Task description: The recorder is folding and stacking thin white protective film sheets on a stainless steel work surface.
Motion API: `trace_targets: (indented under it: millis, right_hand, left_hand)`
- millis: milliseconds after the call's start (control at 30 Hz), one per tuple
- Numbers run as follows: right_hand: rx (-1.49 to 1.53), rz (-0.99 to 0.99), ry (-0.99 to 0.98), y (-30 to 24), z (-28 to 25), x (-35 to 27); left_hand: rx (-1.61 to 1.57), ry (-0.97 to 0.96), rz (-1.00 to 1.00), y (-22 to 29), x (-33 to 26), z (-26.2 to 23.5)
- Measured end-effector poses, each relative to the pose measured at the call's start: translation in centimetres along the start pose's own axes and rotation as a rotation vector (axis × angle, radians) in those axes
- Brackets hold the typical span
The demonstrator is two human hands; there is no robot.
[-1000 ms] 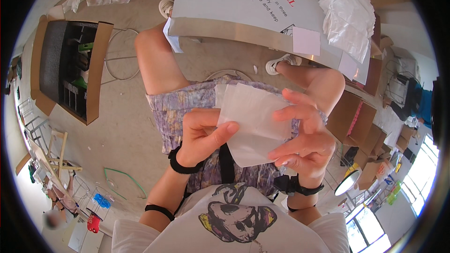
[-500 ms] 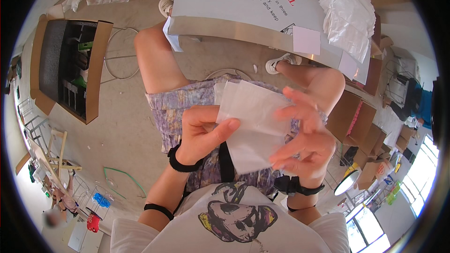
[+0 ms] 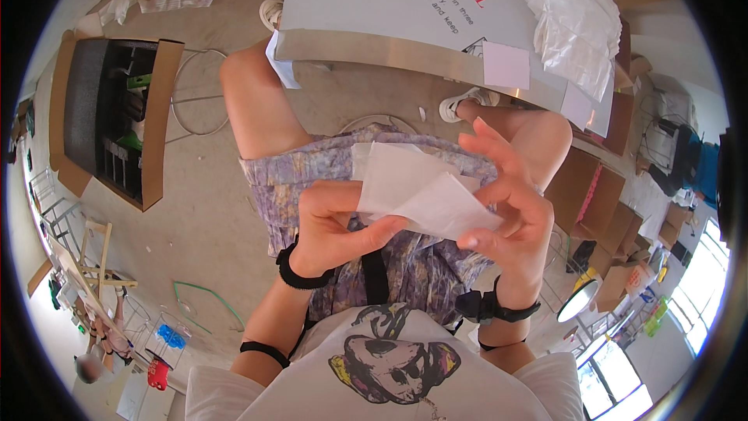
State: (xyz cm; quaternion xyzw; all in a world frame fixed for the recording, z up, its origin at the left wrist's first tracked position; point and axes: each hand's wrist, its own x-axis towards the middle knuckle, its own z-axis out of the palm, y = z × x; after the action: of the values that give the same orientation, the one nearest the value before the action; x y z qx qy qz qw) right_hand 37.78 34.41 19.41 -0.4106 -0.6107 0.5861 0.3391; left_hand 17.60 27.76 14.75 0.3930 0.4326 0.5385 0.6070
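Over my lap, a thin, see-through white sheet, perhaps a plastic bag, is held between my hands. Its lower part is folded up, making a pointed corner toward the right. My left hand pinches the left edge, thumb on top and fingers underneath. At the folded right corner, my right hand has its thumb at the lower edge and curled fingers behind the sheet, while one finger sticks up. Black bands circle both wrists. The contact points of the right fingertips are partly hidden by the sheet.
Ahead stands a film-covered steel table bearing a pile of crumpled white plastic. An opened cardboard box with dark contents sits on the floor at left. More cardboard boxes stand at right. Another person is at the far left.
The sheet's lower part has been folded upward, so its hanging flat shape is now shorter. My right hand has closed in on its right corner; my left hand keeps its pinch.
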Motion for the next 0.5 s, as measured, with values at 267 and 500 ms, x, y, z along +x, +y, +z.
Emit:
trace_targets:
  millis: [267,500]
  right_hand:
    - [-0.142,-0.131,0.056,-0.7,0.3,-0.3]
    - [-0.259,-0.234,-0.065,-1.4,0.2,-0.5]
  left_hand:
    - [-0.221,0.197,0.014,-0.7,-0.6,0.3]
    - [-0.224,0.238,-0.016,-0.9,-0.6,0.1]
